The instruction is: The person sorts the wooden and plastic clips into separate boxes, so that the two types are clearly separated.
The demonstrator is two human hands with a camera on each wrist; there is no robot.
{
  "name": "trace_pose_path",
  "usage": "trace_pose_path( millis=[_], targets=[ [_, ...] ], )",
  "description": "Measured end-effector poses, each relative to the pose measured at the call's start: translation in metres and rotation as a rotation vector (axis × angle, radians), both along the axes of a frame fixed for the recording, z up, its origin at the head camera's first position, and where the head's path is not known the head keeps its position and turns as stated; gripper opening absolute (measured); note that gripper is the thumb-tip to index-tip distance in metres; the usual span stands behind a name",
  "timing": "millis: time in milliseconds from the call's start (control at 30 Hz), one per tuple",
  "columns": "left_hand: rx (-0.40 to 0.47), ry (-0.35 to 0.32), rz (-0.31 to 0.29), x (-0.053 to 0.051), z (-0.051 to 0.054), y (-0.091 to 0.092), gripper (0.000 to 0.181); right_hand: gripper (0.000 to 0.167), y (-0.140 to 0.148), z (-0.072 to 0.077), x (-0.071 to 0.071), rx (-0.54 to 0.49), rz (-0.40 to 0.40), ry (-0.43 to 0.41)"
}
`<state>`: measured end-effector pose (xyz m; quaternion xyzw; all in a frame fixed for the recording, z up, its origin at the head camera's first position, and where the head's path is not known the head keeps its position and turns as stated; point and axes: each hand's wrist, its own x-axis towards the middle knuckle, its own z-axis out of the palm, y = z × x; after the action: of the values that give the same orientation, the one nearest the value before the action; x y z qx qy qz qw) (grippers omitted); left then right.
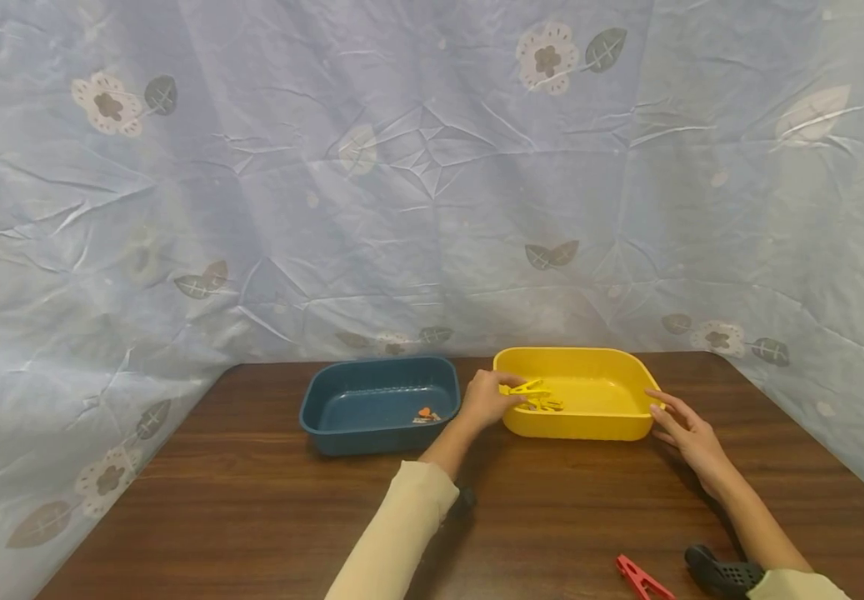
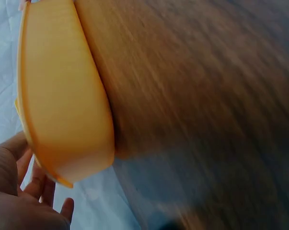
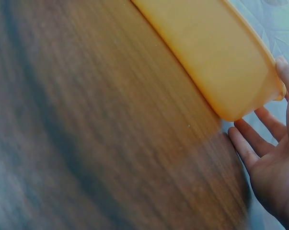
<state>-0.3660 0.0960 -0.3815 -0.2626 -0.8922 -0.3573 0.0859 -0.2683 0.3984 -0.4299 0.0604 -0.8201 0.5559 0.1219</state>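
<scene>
A yellow plastic basin [image 1: 577, 427] stands on the table, with several yellow clothespins [image 1: 544, 406] at its left end. My left hand [image 1: 486, 398] reaches over the basin's left rim and pinches a yellow clothespin [image 1: 531, 387] between thumb and fingers. In the left wrist view the rim hides most of that clothespin. My right hand [image 1: 694, 442] touches the basin's right end, its fingers spread and nearly straight. The right wrist view shows the thumb at the rim and the other fingers beside the end wall.
Left of the yellow basin stands a dark blue basin [image 1: 379, 442] with small orange and brownish pieces [image 1: 426, 415] inside. A red clothespin [image 1: 641, 577] lies on the wooden table [image 1: 252, 517] near the front, beside the black strap [image 1: 720, 573] at my right wrist. A patterned cloth [image 1: 432, 208] hangs behind.
</scene>
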Motion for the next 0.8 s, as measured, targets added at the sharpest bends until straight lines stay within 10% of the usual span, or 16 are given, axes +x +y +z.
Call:
trace_pose_path(
  millis=[800],
  targets=[
    [-0.033,0.003,0.134,0.000,-0.010,0.012,0.025,0.052,-0.002,0.000,0.001,0.002,-0.005,0.001]
  ],
)
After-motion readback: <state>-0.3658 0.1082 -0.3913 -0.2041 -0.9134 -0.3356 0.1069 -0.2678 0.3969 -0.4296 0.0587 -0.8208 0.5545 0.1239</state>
